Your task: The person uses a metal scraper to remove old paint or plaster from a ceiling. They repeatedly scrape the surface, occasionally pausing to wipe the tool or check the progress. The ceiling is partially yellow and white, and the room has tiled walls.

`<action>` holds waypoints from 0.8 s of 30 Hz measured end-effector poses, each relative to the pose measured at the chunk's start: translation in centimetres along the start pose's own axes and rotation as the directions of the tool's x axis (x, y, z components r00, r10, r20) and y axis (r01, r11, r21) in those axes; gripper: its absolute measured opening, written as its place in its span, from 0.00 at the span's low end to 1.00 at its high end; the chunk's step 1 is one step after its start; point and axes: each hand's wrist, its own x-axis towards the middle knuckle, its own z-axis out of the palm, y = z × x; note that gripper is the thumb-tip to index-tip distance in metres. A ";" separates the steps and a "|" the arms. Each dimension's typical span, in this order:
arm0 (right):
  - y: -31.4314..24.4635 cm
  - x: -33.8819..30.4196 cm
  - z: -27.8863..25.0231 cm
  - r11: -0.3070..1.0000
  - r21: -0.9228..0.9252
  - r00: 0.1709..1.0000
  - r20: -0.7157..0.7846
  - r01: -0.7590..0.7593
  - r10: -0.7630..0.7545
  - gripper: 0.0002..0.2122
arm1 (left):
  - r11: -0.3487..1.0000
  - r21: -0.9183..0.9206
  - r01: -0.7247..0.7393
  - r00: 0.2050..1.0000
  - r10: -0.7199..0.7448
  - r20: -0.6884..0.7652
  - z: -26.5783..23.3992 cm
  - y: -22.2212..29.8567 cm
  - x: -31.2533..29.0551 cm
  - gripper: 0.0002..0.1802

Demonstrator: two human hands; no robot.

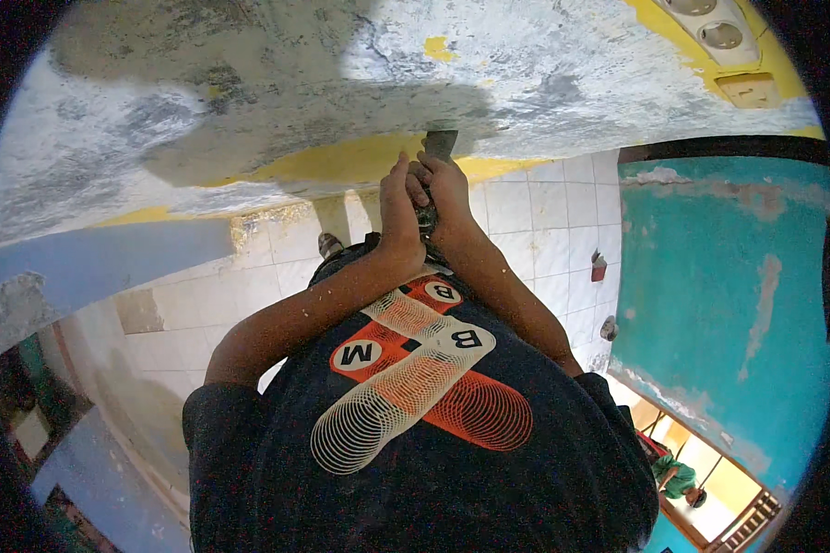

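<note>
A scraper's flat grey blade (441, 144) meets the patchy wall (489, 55) in front of me, at the upper middle. My right hand (446, 192) is closed round the scraper's handle, most of which the fingers hide. Pressed close beside it, my left hand (401, 203) also grips there, with some fingers curled and the index finger stretched towards the wall. Grey and white layers cover the wall, and yellow paint (341, 162) shows along its lower part near the hands.
A white socket plate (724, 37) is on the wall at the upper right. White tiles cover the floor (535, 207), where a small red-and-grey object (598, 267) lies. A turquoise wall (710, 249) stands at the right. Beyond an opening, a person in green (678, 479) is visible.
</note>
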 end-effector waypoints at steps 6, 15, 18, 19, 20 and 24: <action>0.7 -1.0 0.0 0.998 -0.033 0.998 -0.045 -0.053 0.052 0.08 | 0.904 -0.132 0.407 0.910 -0.390 0.137 1.2 1.9 -1.5 0.26; 0.0 -0.9 0.4 0.973 -0.232 0.989 -0.144 -0.014 -0.020 0.07 | 0.916 -0.073 0.395 0.883 -0.356 0.306 -1.4 0.9 2.7 0.21; 0.6 0.8 -1.7 0.989 -0.146 0.999 0.009 -0.031 0.033 0.10 | 0.947 -0.073 0.313 0.936 -0.295 0.193 -0.9 0.7 2.0 0.22; 0.8 1.2 -2.3 0.985 -0.168 1.000 -0.017 -0.025 0.023 0.10 | 0.956 -0.070 0.285 0.949 -0.271 0.162 -0.9 0.5 2.0 0.22; 0.8 1.2 -1.9 0.982 -0.190 0.999 -0.040 -0.019 0.011 0.10 | 0.964 -0.068 0.256 0.959 -0.245 0.144 -0.7 0.5 1.9 0.21; 0.0 0.4 -0.6 0.993 -0.115 0.998 -0.055 -0.013 0.007 0.09 | 0.984 -0.041 0.174 0.979 -0.168 0.114 0.0 0.5 1.8 0.17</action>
